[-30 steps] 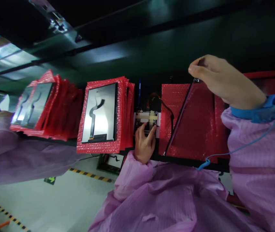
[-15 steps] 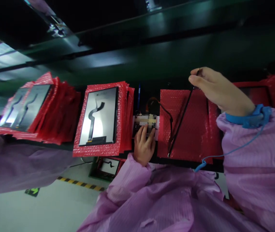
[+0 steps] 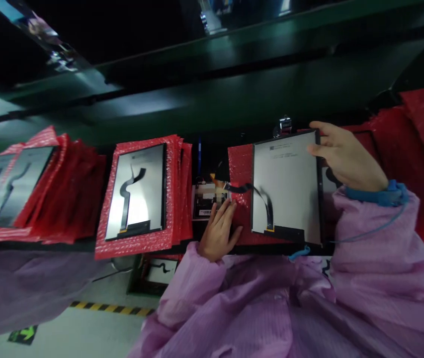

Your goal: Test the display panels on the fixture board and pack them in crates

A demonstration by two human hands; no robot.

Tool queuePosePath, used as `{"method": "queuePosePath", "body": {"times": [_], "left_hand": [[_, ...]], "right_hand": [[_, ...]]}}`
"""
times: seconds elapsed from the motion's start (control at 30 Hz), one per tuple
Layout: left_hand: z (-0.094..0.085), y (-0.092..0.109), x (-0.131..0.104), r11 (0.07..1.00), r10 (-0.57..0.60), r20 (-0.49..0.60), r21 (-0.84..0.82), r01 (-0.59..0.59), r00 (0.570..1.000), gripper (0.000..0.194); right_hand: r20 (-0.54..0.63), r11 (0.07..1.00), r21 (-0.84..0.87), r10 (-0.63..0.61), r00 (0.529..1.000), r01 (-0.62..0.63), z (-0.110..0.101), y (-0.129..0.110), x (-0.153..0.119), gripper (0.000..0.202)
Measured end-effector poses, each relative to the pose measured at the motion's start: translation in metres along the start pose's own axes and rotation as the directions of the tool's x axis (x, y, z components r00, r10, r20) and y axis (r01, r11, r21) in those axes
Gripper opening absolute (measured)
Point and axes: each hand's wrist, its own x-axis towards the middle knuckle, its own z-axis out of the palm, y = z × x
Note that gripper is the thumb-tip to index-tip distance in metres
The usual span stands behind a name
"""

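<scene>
A display panel [image 3: 290,184], its pale back upward, lies over a red bubble-wrap sheet [image 3: 239,164]. My right hand [image 3: 346,154] grips the panel's upper right edge between thumb and fingers. From the panel a dark flex cable [image 3: 239,188] runs left to a small circuit board fixture [image 3: 205,195] with an orange connector piece near its top. My left hand [image 3: 219,231] rests at the fixture's lower right, fingers extended and slightly apart, fingertips near the cable's end. Whether the cable is joined to the fixture cannot be made out.
Left of the fixture, a second panel [image 3: 137,189] lies on stacked red bubble-wrap sleeves [image 3: 185,199]. More panels and sleeves [image 3: 73,199] fill the far left, beside another person's sleeve [image 3: 29,288]. Red sleeves [image 3: 401,164] also lie at right. A blue pen [image 3: 199,156] is behind the fixture.
The panel in my right hand has tipped from edge-on to nearly flat, its pale back now showing. My left fingers have shifted off the fixture's middle toward its right side. The view has shifted.
</scene>
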Motion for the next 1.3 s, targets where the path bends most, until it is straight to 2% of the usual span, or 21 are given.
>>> {"method": "queuePosePath", "body": {"times": [0.07,0.13,0.2,0.27,0.3,0.37,0.43,0.47,0.53,0.6,0.7,0.77,0.87,1.0,1.13,1.3], "left_hand": [[-0.001,-0.002,-0.001,0.999,-0.024,0.014,-0.036,0.025,1.000,0.071],[-0.003,-0.004,-0.002,0.998,-0.024,0.025,-0.064,0.025,0.999,0.070],[-0.003,-0.006,-0.003,0.997,0.002,0.030,-0.081,0.001,1.000,0.069],[-0.003,-0.008,-0.003,0.996,0.034,0.033,-0.080,-0.031,0.999,0.067],[-0.003,-0.007,-0.004,0.996,0.045,0.032,-0.072,-0.042,0.998,0.065],[-0.003,-0.005,-0.002,0.997,0.059,0.029,-0.049,-0.057,0.998,0.061],[-0.004,-0.002,0.001,0.998,0.053,0.012,-0.030,-0.053,0.999,0.055],[-0.006,-0.001,0.004,0.999,0.048,-0.008,-0.024,-0.048,0.999,0.050],[-0.010,0.001,0.013,0.999,0.033,-0.060,-0.022,-0.034,0.998,0.038],[-0.017,0.000,0.025,1.000,0.013,-0.159,-0.020,-0.016,0.987,0.024],[-0.028,-0.010,0.049,0.999,-0.050,-0.388,-0.007,0.051,0.920,0.016],[-0.032,-0.021,0.066,0.994,-0.106,-0.449,-0.014,0.111,0.887,0.020],[-0.031,-0.036,0.084,0.991,-0.129,-0.338,-0.025,0.128,0.932,0.023],[-0.023,-0.044,0.088,0.993,-0.109,-0.219,-0.075,0.094,0.970,0.023],[-0.019,-0.044,0.086,0.990,-0.088,-0.198,-0.122,0.064,0.976,0.023],[-0.016,-0.041,0.087,0.997,-0.055,-0.221,-0.063,0.042,0.974,0.022]], "right_hand": [[0.047,0.992,0.099,0.074,0.996,-0.079,0.014,0.003,0.008,0.060],[0.095,0.985,0.136,0.096,0.991,-0.109,0.032,0.009,0.017,0.061],[0.114,0.990,0.076,0.106,0.988,-0.115,0.046,0.016,0.023,0.059],[0.093,0.991,-0.094,0.098,0.991,-0.090,0.056,0.020,0.023,0.058],[0.053,0.977,-0.206,0.063,0.997,-0.051,0.059,0.020,0.021,0.059],[-0.031,0.914,-0.400,-0.088,0.996,0.068,0.065,0.016,0.012,0.061],[-0.018,0.855,-0.461,-0.278,0.960,0.239,0.075,0.008,0.001,0.057],[0.050,0.837,-0.430,-0.351,0.935,0.337,0.082,0.004,-0.004,0.052],[0.254,0.831,-0.265,-0.429,0.867,0.489,0.100,-0.002,-0.011,0.040],[0.399,0.855,-0.093,-0.438,0.806,0.511,0.120,-0.002,-0.013,0.029],[0.435,0.886,-0.009,-0.414,0.799,0.464,0.139,0.003,-0.014,0.017],[0.433,0.885,0.004,-0.421,0.797,0.465,0.143,0.007,-0.013,0.012],[0.435,0.879,0.027,-0.440,0.786,0.477,0.143,0.011,-0.014,0.007],[0.421,0.877,0.027,-0.445,0.790,0.480,0.143,0.014,-0.014,0.002],[0.406,0.876,0.026,-0.449,0.796,0.481,0.149,0.016,-0.013,0.011],[0.398,0.868,0.021,-0.462,0.792,0.496,0.152,0.020,-0.012,0.011]]}}
